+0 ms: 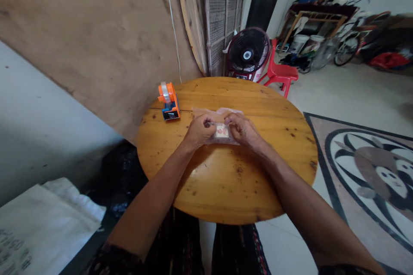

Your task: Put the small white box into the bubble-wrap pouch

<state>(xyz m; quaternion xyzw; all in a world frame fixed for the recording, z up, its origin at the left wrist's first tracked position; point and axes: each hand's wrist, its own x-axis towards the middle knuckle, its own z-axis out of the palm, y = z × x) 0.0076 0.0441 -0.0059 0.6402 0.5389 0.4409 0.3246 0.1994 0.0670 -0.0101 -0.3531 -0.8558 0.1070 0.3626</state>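
Soft light shadows the tabletop (222, 189); edges look stretched.

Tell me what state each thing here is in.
Plastic wrap: wrinkled, spread out
Left hand: fingers curled, touching the plastic wrap
Right hand: fingers curled, touching the plastic wrap
Printed packet: flat, between the hands
Tape dispenser: upright, tape roll loaded
Electric fan: upright; spinning or not, unclear
Red plastic chair: upright
Bicycle: upright

The left forearm (158, 189) and right forearm (290, 182) stretch forward from the lower corners, slanting inward until the hands sit close together, slightly apart. The left hand (200, 131) has its fingers curled and its thumb pointing inward. The right hand (243, 131) is back-up, fingers bent; fingertip contact is too small to tell.
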